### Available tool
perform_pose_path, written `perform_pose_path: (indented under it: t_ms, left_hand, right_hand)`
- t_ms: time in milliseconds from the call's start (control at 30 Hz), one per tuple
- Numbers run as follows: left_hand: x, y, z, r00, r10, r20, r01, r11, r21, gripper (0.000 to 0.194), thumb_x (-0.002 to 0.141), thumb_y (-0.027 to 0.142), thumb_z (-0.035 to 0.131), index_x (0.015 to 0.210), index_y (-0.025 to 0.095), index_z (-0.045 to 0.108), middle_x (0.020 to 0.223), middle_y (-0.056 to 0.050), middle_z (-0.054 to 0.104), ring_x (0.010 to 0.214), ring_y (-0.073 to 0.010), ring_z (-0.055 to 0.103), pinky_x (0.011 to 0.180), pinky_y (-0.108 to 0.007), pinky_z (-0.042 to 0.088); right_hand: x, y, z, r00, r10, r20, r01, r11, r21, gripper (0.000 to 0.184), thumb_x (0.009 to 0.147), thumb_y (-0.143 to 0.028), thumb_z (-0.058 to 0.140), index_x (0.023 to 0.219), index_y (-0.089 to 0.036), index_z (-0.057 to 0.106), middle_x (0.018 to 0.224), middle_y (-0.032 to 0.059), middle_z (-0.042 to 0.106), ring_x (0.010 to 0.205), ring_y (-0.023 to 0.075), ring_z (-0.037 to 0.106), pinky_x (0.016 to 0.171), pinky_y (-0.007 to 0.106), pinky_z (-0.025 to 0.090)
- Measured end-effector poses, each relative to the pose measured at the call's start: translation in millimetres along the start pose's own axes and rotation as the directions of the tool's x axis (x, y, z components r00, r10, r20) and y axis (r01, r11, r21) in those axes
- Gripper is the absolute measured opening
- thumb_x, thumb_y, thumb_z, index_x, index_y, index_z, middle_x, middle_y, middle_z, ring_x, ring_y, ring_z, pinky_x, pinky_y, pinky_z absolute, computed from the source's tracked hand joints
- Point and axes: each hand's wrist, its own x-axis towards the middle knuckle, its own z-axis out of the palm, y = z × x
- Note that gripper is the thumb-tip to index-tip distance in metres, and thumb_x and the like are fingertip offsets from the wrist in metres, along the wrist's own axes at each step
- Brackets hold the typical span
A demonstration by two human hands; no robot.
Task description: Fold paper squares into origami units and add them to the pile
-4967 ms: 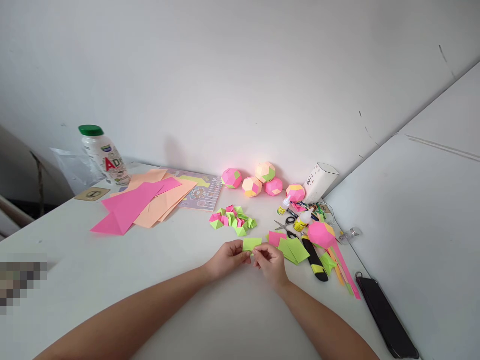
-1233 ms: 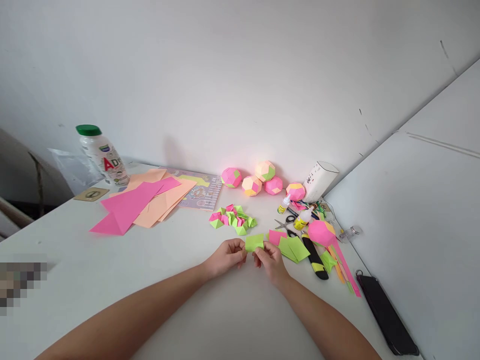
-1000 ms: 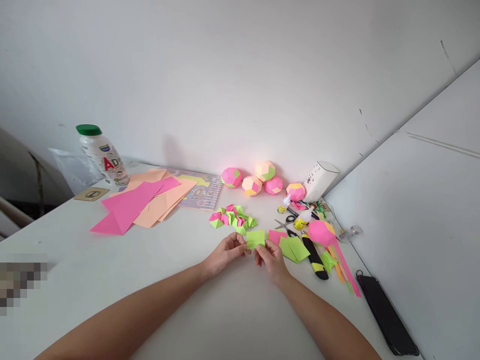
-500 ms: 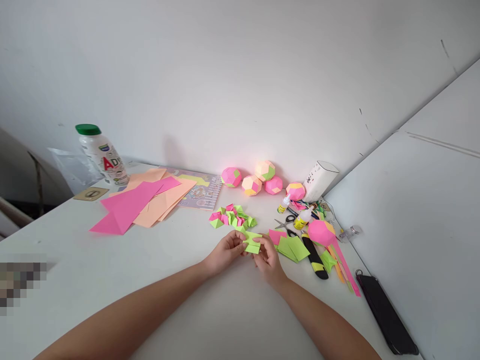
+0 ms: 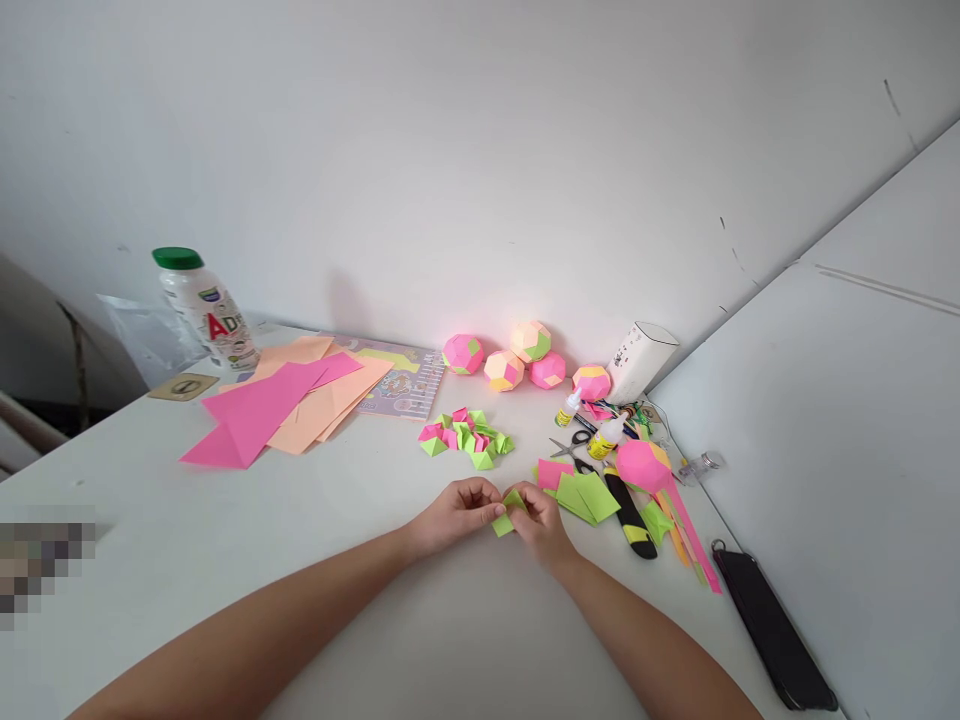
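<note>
A small green paper piece [image 5: 502, 525] is pinched between my two hands, just above the table. My left hand [image 5: 463, 512] grips its left side between thumb and fingers. On the other side, my right hand [image 5: 538, 520] has its fingers closed round the paper and hides part of it. Beyond my hands lies a heap of folded green and pink paper pieces [image 5: 466, 438]. Flat green paper squares [image 5: 589, 497] and a pink square [image 5: 555, 472] rest just right of my right hand.
Scissors [image 5: 574, 450], glue bottles [image 5: 606, 438] and a utility knife [image 5: 630, 515] lie right. Paper balls [image 5: 504, 370] line the wall near a white container [image 5: 643, 362]. A phone [image 5: 772, 630] lies far right. Large pink sheets [image 5: 262, 415] and a white bottle [image 5: 210, 315] are left.
The green paper has gone from lying flat and facing me to being turned at an angle and partly covered by my fingers. My hands have come slightly lower and closer together.
</note>
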Motion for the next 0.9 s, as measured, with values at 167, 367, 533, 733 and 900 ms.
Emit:
perform_pose_path:
  t_ms: [167, 367, 533, 733, 900]
  left_hand:
    - [1.4, -1.5, 0.0, 1.000, 0.009, 0.008, -0.009, 0.999, -0.046, 0.028, 0.073, 0.036, 0.067, 0.080, 0.015, 0.050, 0.070, 0.002, 0.051, 0.063, -0.0096, 0.047, 0.059, -0.023, 0.038]
    - [2.7, -2.6, 0.0, 1.000, 0.025, 0.016, -0.023, 0.996, -0.091, 0.028, 0.073, 0.032, 0.067, 0.086, 0.015, 0.049, 0.076, 0.001, 0.050, 0.068, -0.0094, 0.048, 0.062, -0.023, 0.038]
    - [2.5, -3.8, -1.5, 0.999, 0.026, -0.034, -0.030, 0.994, -0.110, 0.028, 0.073, 0.032, 0.067, 0.086, 0.017, 0.048, 0.074, 0.003, 0.047, 0.065, -0.0082, 0.046, 0.059, -0.022, 0.036]
    - [1.6, -2.1, -3.9, 0.999, 0.036, -0.018, -0.037, 0.998, -0.044, 0.030, 0.074, 0.035, 0.065, 0.095, 0.017, 0.056, 0.083, -0.002, 0.055, 0.075, -0.0133, 0.051, 0.067, -0.027, 0.041]
    - [1.7, -1.2, -4.3, 1.000, 0.012, -0.001, -0.012, 0.998, -0.055, 0.036, 0.074, 0.034, 0.065, 0.105, 0.018, 0.058, 0.090, -0.004, 0.059, 0.081, -0.0157, 0.053, 0.071, -0.029, 0.043]
  right_hand:
    - [0.8, -3.0, -0.1, 1.000, -0.023, 0.013, 0.023, 1.000, -0.020, 0.019, 0.073, -0.019, 0.054, 0.057, -0.017, 0.043, 0.062, -0.0028, 0.041, 0.056, 0.0100, 0.036, 0.050, 0.021, 0.030]
    - [0.6, -1.1, -1.1, 0.999, -0.007, 0.039, 0.007, 1.000, -0.012, 0.015, 0.072, -0.018, 0.051, 0.058, -0.017, 0.044, 0.064, -0.0023, 0.041, 0.057, 0.0104, 0.037, 0.050, 0.022, 0.030]
    - [1.1, 2.8, -2.7, 0.998, 0.006, 0.064, -0.008, 1.000, 0.018, 0.017, 0.072, -0.019, 0.049, 0.058, -0.017, 0.041, 0.062, -0.0030, 0.038, 0.055, 0.0102, 0.035, 0.050, 0.022, 0.030]
    - [1.0, 3.8, -3.1, 0.998, 0.012, 0.068, -0.013, 1.000, 0.022, 0.019, 0.079, -0.027, 0.050, 0.063, -0.017, 0.045, 0.065, -0.0026, 0.038, 0.057, 0.0104, 0.035, 0.052, 0.022, 0.030]
    - [0.5, 5.5, -2.3, 0.998, 0.033, 0.059, -0.033, 0.999, -0.007, 0.021, 0.079, -0.034, 0.054, 0.067, -0.018, 0.047, 0.064, -0.0029, 0.038, 0.055, 0.0097, 0.035, 0.049, 0.021, 0.031]
